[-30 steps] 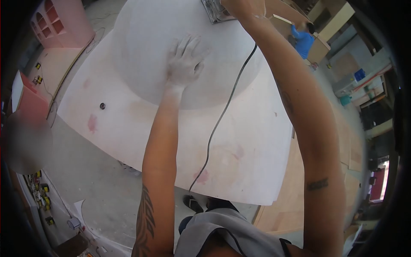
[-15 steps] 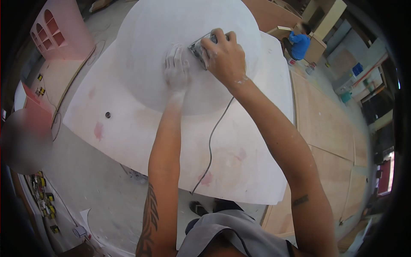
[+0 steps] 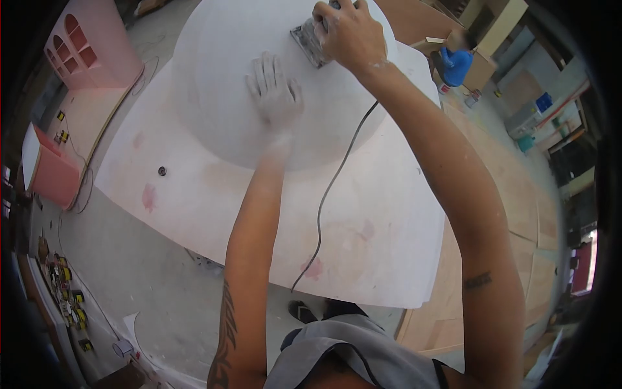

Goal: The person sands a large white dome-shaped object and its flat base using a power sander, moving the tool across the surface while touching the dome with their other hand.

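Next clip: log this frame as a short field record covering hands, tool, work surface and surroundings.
left hand: flat, fingers spread, on the white round panel
right hand: gripping the sander near the panel's far edge
cord: black, trails from the sander back toward the person
under the panel: large white sheet with pink stains
on the sheet: small dark disc
background: pink shelf unit at left; person in blue at right

Entry 1, left grip [image 3: 275,91]: flat, palm down, fingers spread, dusted white; tattooed forearm stretched straight behind it. Entry 2, right grip [image 3: 350,35]: fingers curled closed, knuckles up, just ahead and right of entry 1; arm fully outstretched behind.
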